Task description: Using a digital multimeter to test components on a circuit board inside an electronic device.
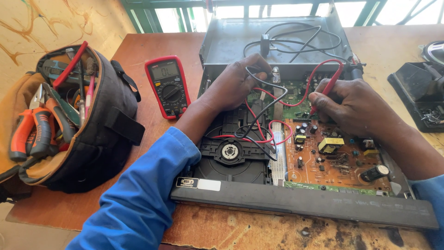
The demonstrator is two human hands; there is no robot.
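An opened disc player [240, 153] lies on the wooden table, with its disc tray at left and a brown circuit board [333, 157] at right. My left hand [233, 85] pinches a black test probe down near the green board at the back. My right hand [347, 104] grips a red test probe [330, 83], tip on the circuit board. Red and black leads [263, 120] loop over the disc drive. A red multimeter [168, 86] lies flat to the left of the player.
A black and tan tool bag [69, 120] with pliers and screwdrivers sits at the left. The player's grey metal lid [231, 41] stands at the back with a black cable on it. A black device [418, 92] lies at the right edge.
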